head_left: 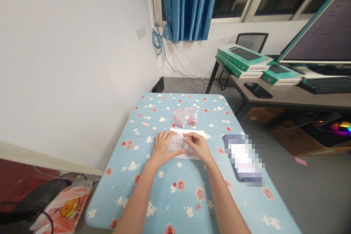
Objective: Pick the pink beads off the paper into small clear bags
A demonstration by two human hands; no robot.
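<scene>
A white sheet of paper (189, 156) lies on the flower-patterned tablecloth, with a thin reddish string (177, 142) curving across it. My left hand (163, 147) rests at the left side of the sheet, fingers stretched out and thumb spread toward the string. On the other side, my right hand (197, 145) has its fingertips pinched together just right of the string. Whatever is between those fingertips is too small to name. Just beyond the sheet is a clear plastic bag (184, 116) with small pink and red beads in it.
A phone-shaped object (244, 159), blurred out, lies near the table's right edge. Keyboard boxes (244, 60), a black phone (258, 90) and a monitor (320, 29) are on the desk at right. A wall (82, 62) borders the table's left side.
</scene>
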